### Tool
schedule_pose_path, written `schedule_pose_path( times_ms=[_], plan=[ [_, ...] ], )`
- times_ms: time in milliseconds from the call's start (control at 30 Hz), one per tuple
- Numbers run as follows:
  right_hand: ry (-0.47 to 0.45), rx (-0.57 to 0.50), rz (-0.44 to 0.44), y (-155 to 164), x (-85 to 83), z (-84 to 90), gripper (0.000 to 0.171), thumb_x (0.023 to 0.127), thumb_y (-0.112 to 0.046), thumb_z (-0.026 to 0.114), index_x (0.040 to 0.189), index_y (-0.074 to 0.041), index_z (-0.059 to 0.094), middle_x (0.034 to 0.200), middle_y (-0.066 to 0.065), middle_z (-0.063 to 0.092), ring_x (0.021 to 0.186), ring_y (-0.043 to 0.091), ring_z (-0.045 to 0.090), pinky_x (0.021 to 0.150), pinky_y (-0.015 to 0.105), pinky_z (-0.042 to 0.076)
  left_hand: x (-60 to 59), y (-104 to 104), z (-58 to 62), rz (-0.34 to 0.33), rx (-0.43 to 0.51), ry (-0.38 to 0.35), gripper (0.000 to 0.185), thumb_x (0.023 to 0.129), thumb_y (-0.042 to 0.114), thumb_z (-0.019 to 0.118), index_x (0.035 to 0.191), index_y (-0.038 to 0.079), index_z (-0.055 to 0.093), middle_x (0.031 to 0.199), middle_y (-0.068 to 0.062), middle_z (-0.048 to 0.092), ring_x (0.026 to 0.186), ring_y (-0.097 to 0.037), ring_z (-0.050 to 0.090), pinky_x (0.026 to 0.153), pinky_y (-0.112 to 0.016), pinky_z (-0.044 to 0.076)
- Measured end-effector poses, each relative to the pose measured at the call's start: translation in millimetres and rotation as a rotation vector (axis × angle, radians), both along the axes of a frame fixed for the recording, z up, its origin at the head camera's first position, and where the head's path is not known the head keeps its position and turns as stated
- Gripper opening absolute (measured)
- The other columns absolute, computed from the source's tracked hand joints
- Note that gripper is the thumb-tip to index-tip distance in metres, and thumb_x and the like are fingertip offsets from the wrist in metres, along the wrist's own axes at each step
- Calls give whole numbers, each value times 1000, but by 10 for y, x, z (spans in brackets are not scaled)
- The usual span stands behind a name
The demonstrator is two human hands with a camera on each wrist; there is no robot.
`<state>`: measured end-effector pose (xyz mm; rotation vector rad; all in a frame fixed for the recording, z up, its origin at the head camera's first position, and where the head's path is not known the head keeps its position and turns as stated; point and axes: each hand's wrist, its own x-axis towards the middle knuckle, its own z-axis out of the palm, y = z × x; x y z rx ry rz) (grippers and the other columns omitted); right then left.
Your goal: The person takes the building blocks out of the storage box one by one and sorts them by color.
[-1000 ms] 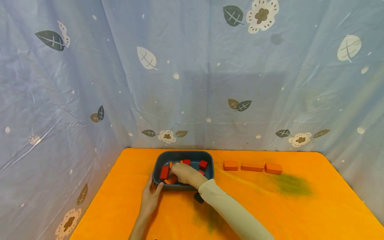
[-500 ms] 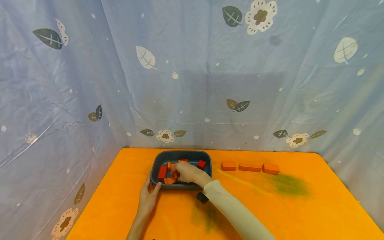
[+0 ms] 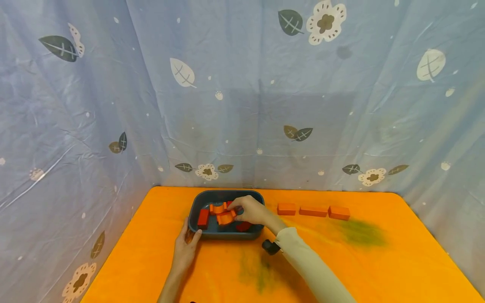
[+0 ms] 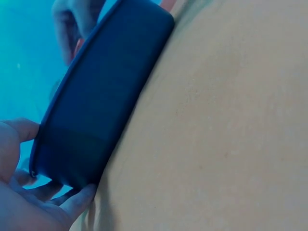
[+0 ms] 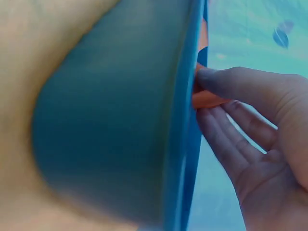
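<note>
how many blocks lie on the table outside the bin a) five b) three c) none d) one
b, three orange blocks lie in a row on the table to the right of the bin, apart from it.

orange table (image 3: 379, 269) | blue tub (image 3: 197, 206) | 3 orange blocks (image 3: 313, 211) in row
</note>
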<state>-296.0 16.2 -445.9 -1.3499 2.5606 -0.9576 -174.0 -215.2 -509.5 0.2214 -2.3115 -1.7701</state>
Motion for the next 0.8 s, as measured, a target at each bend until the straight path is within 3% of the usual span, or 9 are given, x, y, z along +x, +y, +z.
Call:
schedule_pose_path(
  times_ms=[267, 500, 600, 700, 800],
  plan=[
    [-240, -256, -68, 543, -92, -79, 33, 84, -1, 75, 116, 2, 69, 119, 13, 67, 109, 30, 63, 93, 44, 54, 17, 0, -12, 0, 7, -9, 72, 100, 12, 57, 155, -3, 13, 159, -24, 15, 143, -43, 25, 115, -52, 27],
    [-413, -332, -203, 1044, -69, -127, 38, 85, -7, 75, 122, 0, 67, 123, 14, 66, 114, 34, 61, 89, 43, 56, 4, -7, -20, -1, 24, -9, 72, 100, 13, 56, 155, -2, 13, 159, -23, 16, 143, -42, 25, 115, -51, 26],
    [-430, -337, -228, 1279, -90, -151, 40, 85, -7, 75, 124, 1, 66, 125, 17, 64, 115, 37, 60, 86, 35, 57, 4, -5, -8, -6, 24, -17, 72, 101, 14, 56, 155, -2, 12, 160, -23, 15, 143, -42, 25, 115, -51, 26],
    [-381, -315, -268, 1522, -108, -148, 40, 85, -9, 75, 124, -2, 67, 124, 16, 66, 112, 36, 60, 81, 23, 55, 6, 2, 9, -12, 19, -21, 72, 101, 14, 56, 155, -2, 11, 160, -23, 15, 143, -42, 24, 115, -51, 26],
    [-344, -280, -312, 1779, -115, -165, 41, 86, -14, 75, 124, -2, 67, 123, 14, 66, 111, 36, 61, 79, 19, 53, 5, 6, 20, -22, 17, -19, 73, 101, 15, 55, 155, -2, 10, 160, -23, 13, 144, -42, 23, 115, -52, 26]
  ],
)
